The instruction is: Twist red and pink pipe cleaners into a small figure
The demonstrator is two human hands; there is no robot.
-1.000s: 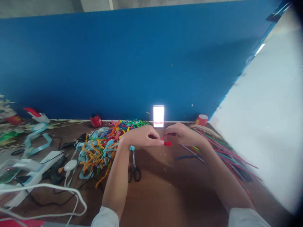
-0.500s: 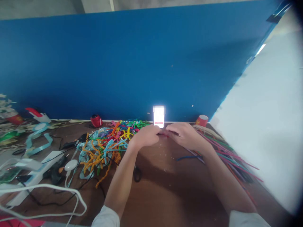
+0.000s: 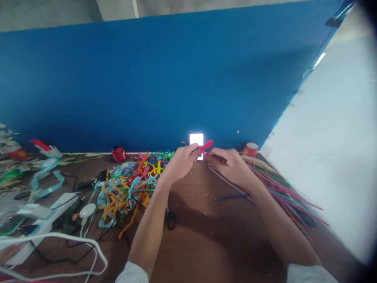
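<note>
A short, bent piece of red-pink pipe cleaner [image 3: 208,144] is raised above the table's far middle. Its looped end points up and to the right. My left hand [image 3: 182,162] pinches it between thumb and fingers. From the other side my right hand [image 3: 229,164] closes its fingertips on the piece's lower end; the exact contact is small and partly hidden. Behind the hands stands a phone [image 3: 196,138] with a bright white screen. Below my right hand lie a lilac pipe cleaner [image 3: 225,179] and a short dark blue one [image 3: 234,197].
Left of my hands spreads a tangled heap of coloured pipe cleaners [image 3: 126,188]. Long loose stems [image 3: 288,192] lie at right, near a red paper cup [image 3: 250,149]. Black-handled scissors [image 3: 170,220] sit beside my left forearm. A power strip [image 3: 44,226] and white cable [image 3: 100,251] occupy the left.
My hands have drawn slightly apart and tilted up, bringing the red-pink pipe cleaner into clear sight. The lilac stem under my right hand now shows more.
</note>
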